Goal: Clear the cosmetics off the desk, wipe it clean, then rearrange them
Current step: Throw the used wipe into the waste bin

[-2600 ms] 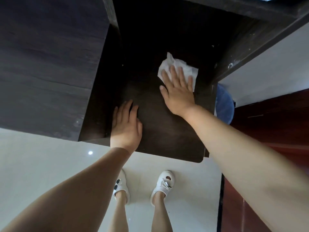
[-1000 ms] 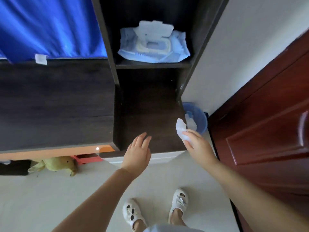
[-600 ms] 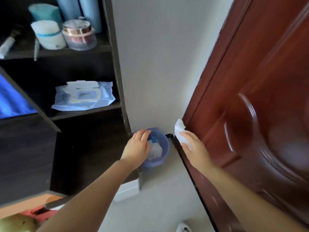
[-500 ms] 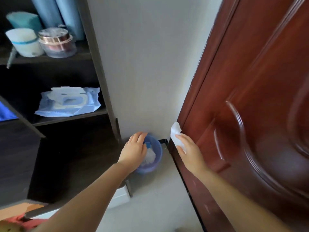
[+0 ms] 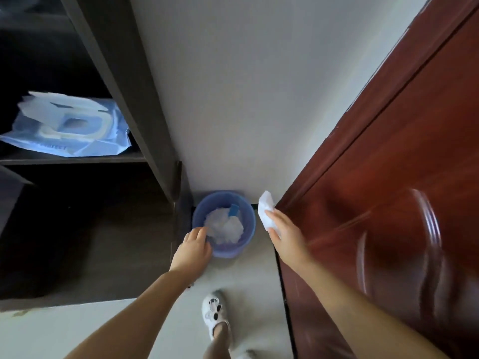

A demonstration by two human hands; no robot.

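My right hand (image 5: 286, 235) holds a crumpled white wet wipe (image 5: 267, 211) just right of a small blue waste bin (image 5: 246, 224) on the floor. The bin holds white crumpled wipes and a blue scrap. My left hand (image 5: 193, 248) hangs over the bin's near left rim with loosely curled fingers and nothing in it. The dark desk top (image 5: 85, 237) lies at the left. A blue pack of wet wipes (image 5: 67, 128), its lid flipped up, rests on the shelf above the desk. No cosmetics are in sight.
A dark upright shelf panel (image 5: 124, 81) stands between the desk and the pale wall (image 5: 233, 86). A reddish-brown door (image 5: 388, 190) fills the right side, close to my right hand. My white shoe (image 5: 215, 312) stands on the light floor below the bin.
I stopped wiping the desk, lifted the wipe off it and turned right. Both hands moved to the blue bin, and my view has dropped down onto it.
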